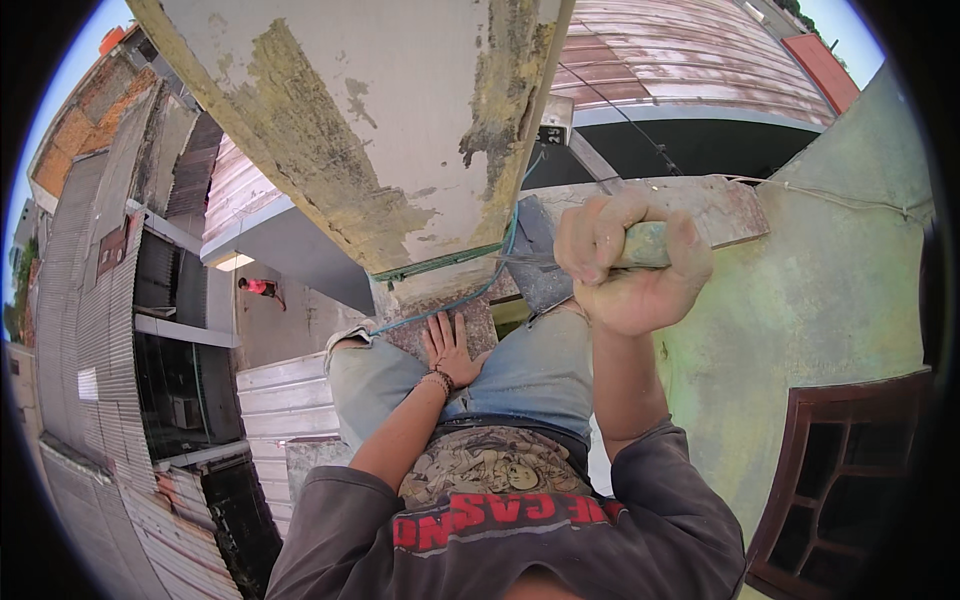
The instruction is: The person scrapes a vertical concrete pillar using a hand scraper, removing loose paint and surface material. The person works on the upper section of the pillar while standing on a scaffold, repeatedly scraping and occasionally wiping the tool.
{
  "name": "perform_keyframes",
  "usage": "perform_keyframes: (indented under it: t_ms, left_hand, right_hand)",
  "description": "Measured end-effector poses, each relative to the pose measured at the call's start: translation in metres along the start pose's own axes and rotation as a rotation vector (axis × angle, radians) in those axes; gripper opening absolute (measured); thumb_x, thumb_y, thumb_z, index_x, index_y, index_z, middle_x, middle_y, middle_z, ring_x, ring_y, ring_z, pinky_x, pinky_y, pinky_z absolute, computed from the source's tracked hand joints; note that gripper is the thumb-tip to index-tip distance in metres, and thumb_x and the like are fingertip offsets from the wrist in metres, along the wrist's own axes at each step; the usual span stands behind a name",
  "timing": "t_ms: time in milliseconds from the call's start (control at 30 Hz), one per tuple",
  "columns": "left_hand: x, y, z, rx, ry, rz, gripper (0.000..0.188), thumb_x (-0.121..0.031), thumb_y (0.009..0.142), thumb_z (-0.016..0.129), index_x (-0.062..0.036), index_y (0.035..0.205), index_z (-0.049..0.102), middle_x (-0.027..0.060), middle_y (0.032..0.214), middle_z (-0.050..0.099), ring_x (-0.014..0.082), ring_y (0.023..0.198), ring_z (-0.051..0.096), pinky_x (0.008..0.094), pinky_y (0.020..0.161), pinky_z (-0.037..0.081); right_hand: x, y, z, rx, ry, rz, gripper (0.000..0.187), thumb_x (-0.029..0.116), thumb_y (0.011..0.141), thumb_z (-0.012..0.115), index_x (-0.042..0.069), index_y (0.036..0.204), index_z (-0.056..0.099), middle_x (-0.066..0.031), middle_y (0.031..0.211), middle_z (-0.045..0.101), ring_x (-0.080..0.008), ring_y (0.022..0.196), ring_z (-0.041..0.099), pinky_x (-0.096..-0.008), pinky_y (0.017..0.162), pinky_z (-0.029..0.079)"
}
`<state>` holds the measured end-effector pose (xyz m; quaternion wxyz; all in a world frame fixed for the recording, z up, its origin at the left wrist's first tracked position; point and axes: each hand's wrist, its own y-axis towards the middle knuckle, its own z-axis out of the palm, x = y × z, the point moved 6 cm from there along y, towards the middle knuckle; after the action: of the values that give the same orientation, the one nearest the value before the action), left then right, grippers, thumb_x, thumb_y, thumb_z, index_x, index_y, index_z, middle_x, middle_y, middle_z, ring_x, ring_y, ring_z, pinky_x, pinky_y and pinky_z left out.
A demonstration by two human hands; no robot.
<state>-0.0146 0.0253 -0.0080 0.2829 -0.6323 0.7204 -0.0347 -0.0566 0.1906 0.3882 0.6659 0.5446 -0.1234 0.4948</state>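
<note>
1. Right hand [632, 265] curls firmly around a thin-bladed hand tool [646, 244]; its rounded handle is mottled green, its blade near the pillar [415, 110].
2. Left hand [450, 354] lies flat, holding nothing, on a rough ledge [482, 326].
3. The pillar's pale paint flakes.

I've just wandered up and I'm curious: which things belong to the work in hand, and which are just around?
Seemingly in the work:
- right hand
- green-handled tool
- flaking pillar beside it

Just around:
- blue cord
- brown-framed window
</note>
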Motion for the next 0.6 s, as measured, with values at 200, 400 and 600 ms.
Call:
perform_keyframes:
  t_ms: [200,400,600]
  left_hand:
    - [0.013,0.018,0.018,-0.018,0.043,0.016,0.108,-0.063,0.083,0.055,-0.0036,0.152,-0.002,0.0302,0.155,-0.011,0.0465,0.142,-0.017,0.0594,0.112,-0.009]
    - [0.007,0.041,0.01,0.157,0.254,0.09,0.091,-0.051,0.088,0.054,-0.0027,0.152,0.011,0.0331,0.155,0.0,0.0505,0.142,-0.001,0.0605,0.112,0.003]
    - [0.007,0.035,0.008,0.146,0.19,0.153,0.094,-0.058,0.085,0.055,-0.0067,0.152,0.014,0.0295,0.155,0.007,0.0493,0.14,0.013,0.0625,0.109,0.016]
  right_hand:
    - [0.012,0.031,0.014,-0.018,-0.11,-0.125,0.058,0.046,0.1,0.032,0.001,0.068,0.052,-0.0059,0.055,0.047,-0.0119,0.045,0.036,-0.0279,0.043,0.03]
    - [0.005,0.038,0.027,-0.172,-0.105,-0.336,0.048,0.028,0.087,0.048,0.005,0.045,0.052,-0.0014,0.044,0.051,-0.0076,0.039,0.043,-0.0279,0.038,0.033]
    - [0.014,0.014,0.012,-0.275,-0.13,-0.32,0.047,0.027,0.085,0.048,0.005,0.043,0.05,-0.0021,0.043,0.05,-0.0082,0.039,0.042,-0.0285,0.039,0.033]
